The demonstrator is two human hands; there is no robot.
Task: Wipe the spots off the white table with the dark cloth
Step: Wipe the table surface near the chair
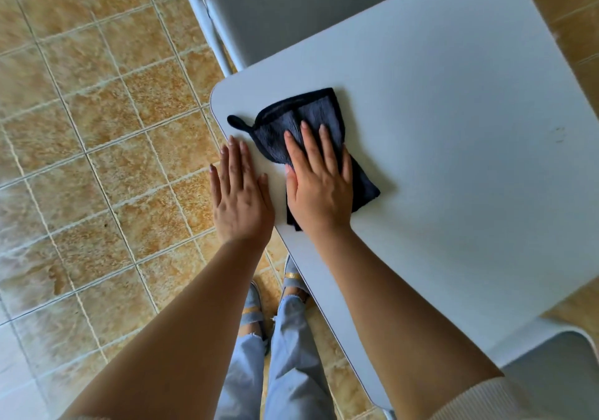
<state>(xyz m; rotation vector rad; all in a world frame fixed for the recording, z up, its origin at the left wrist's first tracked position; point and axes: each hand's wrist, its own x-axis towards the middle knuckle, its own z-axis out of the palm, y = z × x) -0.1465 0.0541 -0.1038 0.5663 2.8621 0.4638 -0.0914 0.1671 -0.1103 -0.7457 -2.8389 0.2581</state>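
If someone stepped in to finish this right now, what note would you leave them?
Right hand: flat, pressing the dark cloth onto the white table near its left corner.
Left hand: open, flat on the table edge beside the cloth, holding nothing.
Done: cannot tell.
Left: faint marks far to the right of the cloth need wiping.

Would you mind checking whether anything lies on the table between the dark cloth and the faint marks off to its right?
Nothing visible does: bare white table separates the dark cloth under the right hand from the faint marks.
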